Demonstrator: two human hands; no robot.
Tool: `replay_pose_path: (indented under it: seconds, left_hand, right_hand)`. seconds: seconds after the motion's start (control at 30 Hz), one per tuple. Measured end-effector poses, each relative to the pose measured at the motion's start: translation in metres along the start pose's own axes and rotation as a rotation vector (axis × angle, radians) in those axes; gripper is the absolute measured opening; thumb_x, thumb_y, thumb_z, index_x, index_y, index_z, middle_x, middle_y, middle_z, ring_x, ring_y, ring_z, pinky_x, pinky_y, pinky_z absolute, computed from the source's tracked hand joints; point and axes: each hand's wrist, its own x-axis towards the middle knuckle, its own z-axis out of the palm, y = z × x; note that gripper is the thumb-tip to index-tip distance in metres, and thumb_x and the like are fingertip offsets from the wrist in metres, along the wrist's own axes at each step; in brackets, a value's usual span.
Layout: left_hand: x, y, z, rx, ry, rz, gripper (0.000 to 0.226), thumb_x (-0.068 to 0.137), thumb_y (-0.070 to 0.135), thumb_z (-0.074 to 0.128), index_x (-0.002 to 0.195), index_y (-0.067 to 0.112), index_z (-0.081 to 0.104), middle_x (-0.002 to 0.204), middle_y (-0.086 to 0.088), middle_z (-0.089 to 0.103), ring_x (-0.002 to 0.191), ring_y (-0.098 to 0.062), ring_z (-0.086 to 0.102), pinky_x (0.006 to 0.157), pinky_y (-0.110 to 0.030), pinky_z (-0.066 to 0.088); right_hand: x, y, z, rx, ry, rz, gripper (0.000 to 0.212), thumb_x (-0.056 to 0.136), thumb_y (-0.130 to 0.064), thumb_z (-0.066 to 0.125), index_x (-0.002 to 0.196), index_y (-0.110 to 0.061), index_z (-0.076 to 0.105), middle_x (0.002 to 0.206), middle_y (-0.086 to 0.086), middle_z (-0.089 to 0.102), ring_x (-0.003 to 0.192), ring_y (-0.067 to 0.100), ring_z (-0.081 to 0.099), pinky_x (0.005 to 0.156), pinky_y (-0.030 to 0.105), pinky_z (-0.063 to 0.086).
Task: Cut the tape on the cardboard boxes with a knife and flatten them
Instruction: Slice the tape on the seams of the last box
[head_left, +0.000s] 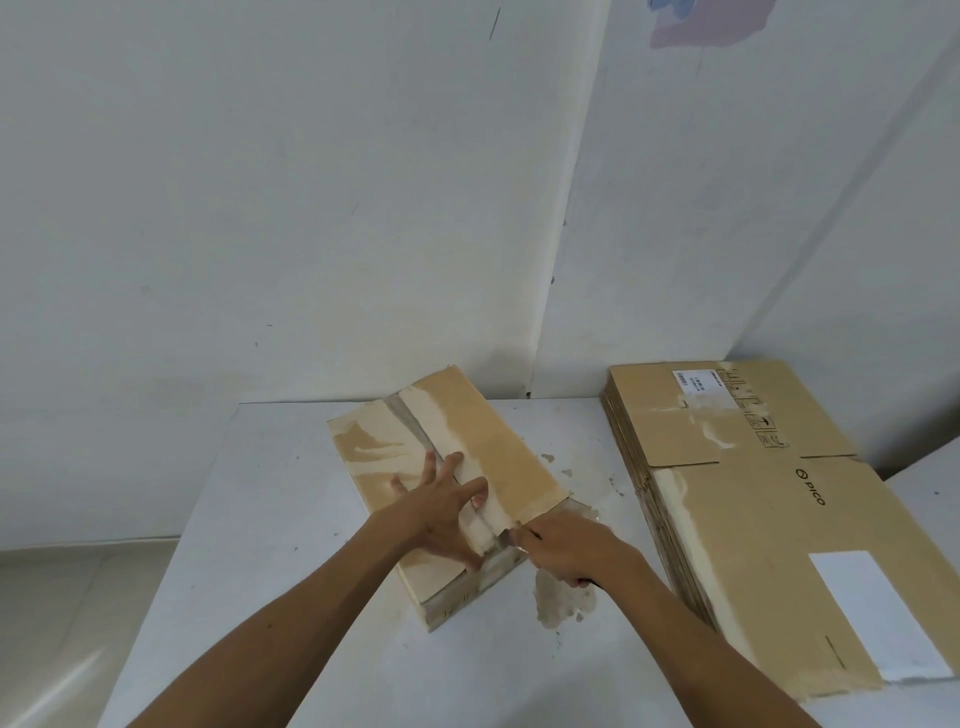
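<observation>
Your left hand (441, 512) presses flat on the light, springy box (452, 488), right hand (566, 551) gripping the knife (505, 538) at the tape seam; likely needs firm pinning.

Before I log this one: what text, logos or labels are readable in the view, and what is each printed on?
"PICO", with a round logo beside it: printed on the top flattened box of the stack on the right.
White shipping label on that same box: print too small to read.
Handling symbols next to that label: too blurred to read.
Blank white sticker: no text.
Box under the hands: no visible print.
</observation>
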Motion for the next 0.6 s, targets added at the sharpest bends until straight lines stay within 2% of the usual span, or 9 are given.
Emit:
replay_pose_path:
  seconds: [0.07, 0.17, 0.27, 0.33, 0.4, 0.5, 0.6]
  left_hand:
    - [0.0, 0.0, 0.001, -0.008, 0.004, 0.0, 0.075, 0.063, 0.062, 0.087, 0.116, 0.042, 0.039, 0.166, 0.0, -0.006, 0.154, -0.044, -0.02, 0.106, -0.087, 0.006]
    - [0.0, 0.001, 0.001, -0.011, 0.011, 0.001, 0.074, 0.063, 0.061, 0.086, 0.116, 0.041, 0.039, 0.166, 0.0, -0.005, 0.154, -0.043, -0.02, 0.107, -0.086, 0.006]
    - [-0.002, 0.0, 0.001, -0.015, 0.019, 0.002, 0.074, 0.063, 0.061, 0.086, 0.116, 0.042, 0.039, 0.166, 0.0, -0.004, 0.154, -0.042, -0.019, 0.107, -0.086, 0.007]
    - [-0.003, -0.002, 0.001, -0.021, 0.023, 0.008, 0.075, 0.063, 0.062, 0.085, 0.118, 0.043, 0.039, 0.167, 0.0, -0.004, 0.155, -0.041, -0.019, 0.108, -0.085, 0.007]
    - [-0.004, -0.004, 0.001, -0.02, 0.02, 0.015, 0.076, 0.063, 0.064, 0.084, 0.12, 0.044, 0.038, 0.167, 0.001, -0.004, 0.155, -0.039, -0.018, 0.11, -0.084, 0.008]
    - [-0.005, -0.006, 0.001, -0.023, 0.019, 0.016, 0.078, 0.062, 0.066, 0.084, 0.121, 0.045, 0.038, 0.168, 0.001, -0.003, 0.156, -0.037, -0.016, 0.11, -0.083, 0.01]
    - [-0.004, -0.006, 0.001, -0.027, 0.02, 0.017, 0.078, 0.061, 0.066, 0.085, 0.121, 0.046, 0.039, 0.168, 0.001, -0.003, 0.156, -0.038, -0.016, 0.111, -0.083, 0.009]
  right_hand:
    - [0.002, 0.001, 0.003, 0.068, -0.021, 0.009, 0.038, 0.104, -0.057, 0.035, 0.087, -0.031, 0.056, 0.065, 0.005, 0.051, 0.046, 0.018, 0.044, 0.05, 0.028, 0.041]
    - [0.003, 0.002, 0.004, 0.141, -0.044, 0.033, 0.04, 0.103, -0.06, 0.039, 0.089, -0.027, 0.057, 0.06, 0.002, 0.046, 0.044, 0.017, 0.043, 0.048, 0.027, 0.039]
    - [0.0, 0.001, 0.001, 0.045, -0.017, 0.003, 0.045, 0.103, -0.06, 0.036, 0.083, -0.024, 0.053, 0.061, 0.003, 0.05, 0.046, 0.018, 0.045, 0.053, 0.03, 0.044]
    - [-0.003, -0.001, -0.003, -0.048, 0.001, -0.018, 0.049, 0.103, -0.06, 0.032, 0.084, -0.02, 0.054, 0.073, 0.006, 0.061, 0.056, 0.019, 0.054, 0.065, 0.034, 0.053]
    - [-0.006, -0.001, -0.007, -0.054, -0.005, -0.037, 0.05, 0.104, -0.059, 0.032, 0.089, -0.02, 0.059, 0.086, 0.002, 0.067, 0.071, 0.017, 0.06, 0.077, 0.034, 0.054]
    - [-0.011, 0.002, -0.009, -0.036, -0.058, -0.067, 0.043, 0.105, -0.055, 0.04, 0.1, -0.023, 0.066, 0.093, -0.01, 0.064, 0.087, 0.013, 0.06, 0.075, 0.027, 0.045]
    - [-0.011, 0.004, -0.002, -0.123, -0.064, -0.092, 0.041, 0.102, -0.056, 0.045, 0.119, -0.026, 0.067, 0.113, -0.004, 0.068, 0.105, 0.019, 0.063, 0.083, 0.032, 0.049]
